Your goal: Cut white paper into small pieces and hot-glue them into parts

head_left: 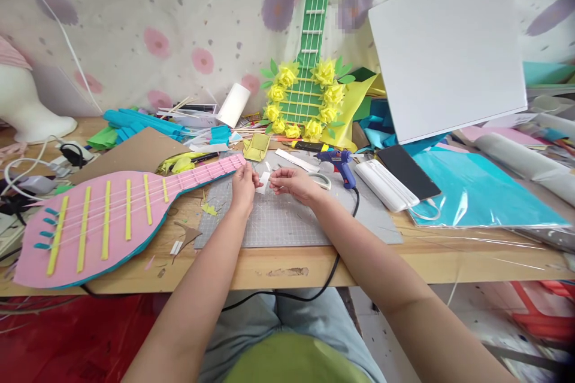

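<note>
Over the grey cutting mat (291, 221), my left hand (244, 188) is closed with its fingertips pinched at the left side of a small white paper piece (263, 184). My right hand (294, 184) comes at the same piece from the right, thumb and fingers pinched together at its edge. Fingers partly hide the paper. Beside my left hand lies the neck of a pink paper guitar (117, 209) with yellow strips and white strings. White-handled scissors (321, 179) lie partly behind my right hand. A blue glue gun (339, 164) rests just beyond them.
At the back stands a green paper guitar neck (314, 24) ringed by yellow paper flowers (332, 94). A white power bank-like block (386, 184), a black slab (406, 170) and blue sheets (485, 188) lie right. A black cord (335, 269) hangs over the table's front edge.
</note>
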{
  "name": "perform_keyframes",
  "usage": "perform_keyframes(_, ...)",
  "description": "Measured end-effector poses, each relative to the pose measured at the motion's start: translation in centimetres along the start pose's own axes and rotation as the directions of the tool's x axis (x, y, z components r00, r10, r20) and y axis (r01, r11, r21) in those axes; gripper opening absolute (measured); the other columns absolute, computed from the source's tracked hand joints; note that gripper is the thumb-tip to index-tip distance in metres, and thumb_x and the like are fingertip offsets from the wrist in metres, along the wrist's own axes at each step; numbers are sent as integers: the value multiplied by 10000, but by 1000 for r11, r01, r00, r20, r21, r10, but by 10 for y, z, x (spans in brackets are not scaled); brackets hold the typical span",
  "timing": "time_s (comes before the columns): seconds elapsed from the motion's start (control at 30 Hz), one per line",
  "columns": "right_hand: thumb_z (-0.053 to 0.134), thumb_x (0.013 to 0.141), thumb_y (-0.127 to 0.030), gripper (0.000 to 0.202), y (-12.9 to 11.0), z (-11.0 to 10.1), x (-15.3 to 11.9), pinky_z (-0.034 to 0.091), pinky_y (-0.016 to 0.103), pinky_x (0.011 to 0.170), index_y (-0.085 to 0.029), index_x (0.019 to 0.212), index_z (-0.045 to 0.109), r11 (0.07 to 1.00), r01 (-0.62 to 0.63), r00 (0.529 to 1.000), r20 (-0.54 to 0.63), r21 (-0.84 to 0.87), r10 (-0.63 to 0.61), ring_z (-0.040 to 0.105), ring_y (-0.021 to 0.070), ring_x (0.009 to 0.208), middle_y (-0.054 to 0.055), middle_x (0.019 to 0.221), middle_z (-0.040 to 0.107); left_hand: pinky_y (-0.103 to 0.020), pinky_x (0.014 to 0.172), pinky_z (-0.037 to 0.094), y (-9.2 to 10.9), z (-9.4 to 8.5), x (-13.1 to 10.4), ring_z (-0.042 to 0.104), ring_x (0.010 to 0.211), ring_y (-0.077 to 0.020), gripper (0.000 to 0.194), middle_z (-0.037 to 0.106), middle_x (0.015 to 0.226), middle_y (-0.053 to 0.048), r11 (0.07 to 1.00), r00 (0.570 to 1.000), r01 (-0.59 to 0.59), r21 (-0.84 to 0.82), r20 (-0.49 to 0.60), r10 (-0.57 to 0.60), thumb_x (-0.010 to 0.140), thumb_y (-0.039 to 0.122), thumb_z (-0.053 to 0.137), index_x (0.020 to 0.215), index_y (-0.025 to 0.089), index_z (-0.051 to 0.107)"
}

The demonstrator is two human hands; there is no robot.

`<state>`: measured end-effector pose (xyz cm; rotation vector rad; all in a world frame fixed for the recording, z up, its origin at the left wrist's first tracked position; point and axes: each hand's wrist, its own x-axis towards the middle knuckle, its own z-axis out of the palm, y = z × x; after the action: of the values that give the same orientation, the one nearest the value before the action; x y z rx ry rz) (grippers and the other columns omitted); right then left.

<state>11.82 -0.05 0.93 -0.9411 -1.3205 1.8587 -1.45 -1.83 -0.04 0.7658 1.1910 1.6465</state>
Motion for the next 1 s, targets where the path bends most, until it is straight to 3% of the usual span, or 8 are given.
perform_keyframes(0.07,715,576,-276,237,3,0,-1,462,213,554,-133,700,572,999,28,1000,-12,-15,-28,539,65,524,-4,605,618,-195,553,442,1,1,0,517,537,-63,205,532,596,31,997,999,40,-65,9,-40,709,311,612,664,165,476)
perform_keyframes(0.17,709,573,-284,239,5,1,-3,454,213,543,-135,693,566,996,60,997,-53,-62,-63,529,66,520,-8,596,614,-241,660,479,3,2,-1,590,663,-94,221,594,709,3,979,992,128,-161,46,-122,644,242,676,746,160,499)
perform_keyframes(0.33,656,611,-243,154,5,4,-2,436,217,531,-144,657,547,976,95,981,-147,-195,-125,505,64,501,-19,572,592,-286,733,484,4,0,-1,621,687,-121,290,626,719,-23,970,989,150,-191,30,-147,577,204,725,737,146,490)
perform_keyframes(0.53,621,633,-246,121,12,4,2,412,239,512,-159,645,537,942,145,976,-110,-304,-186,481,77,478,-26,558,573,-298,738,488,4,2,-3,610,589,-100,248,625,646,-7,966,981,190,-173,57,-183,586,113,696,724,137,491)
perform_keyframes(0.83,658,597,-288,184,9,4,-1,429,238,526,-154,657,547,965,122,982,-115,-232,-151,491,78,506,-22,567,578,-309,751,487,9,1,-4,649,727,-158,154,663,738,-58,947,961,257,-195,154,-229,684,200,625,755,140,502)
perform_keyframes(1.0,663,608,-284,179,8,3,-3,441,232,528,-154,659,551,973,101,986,-110,-207,-126,494,71,493,-14,586,594,-307,751,484,10,2,-4,650,697,-149,129,665,732,-58,945,963,259,-198,126,-238,677,107,593,751,139,492)
